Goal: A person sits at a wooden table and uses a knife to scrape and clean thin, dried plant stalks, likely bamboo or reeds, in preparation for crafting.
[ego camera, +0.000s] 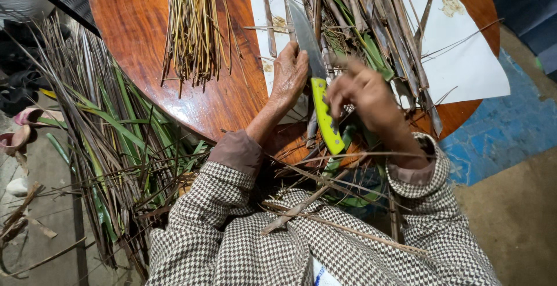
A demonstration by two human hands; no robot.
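Note:
A knife with a yellow-green handle point(326, 117) and a grey blade point(304, 33) points away from me over the round wooden table point(139, 24). My right hand point(365, 97) is blurred, with its fingers curled against the handle. My left hand point(290, 74) lies just left of the blade, fingers folded over a thin dark leaf strip point(284, 7) that runs up the table. A heap of dry and green palm leaves point(371, 24) lies under and beyond both hands. Both sleeves are brown-and-white houndstooth.
A bundle of stripped yellowish sticks point(191, 30) lies on the table's left part. A white sheet point(464, 59) sits under the leaf heap at right. Long leaves point(104, 135) pile on the floor at left, by sandals point(17, 135). Blue mat point(510, 129) at right.

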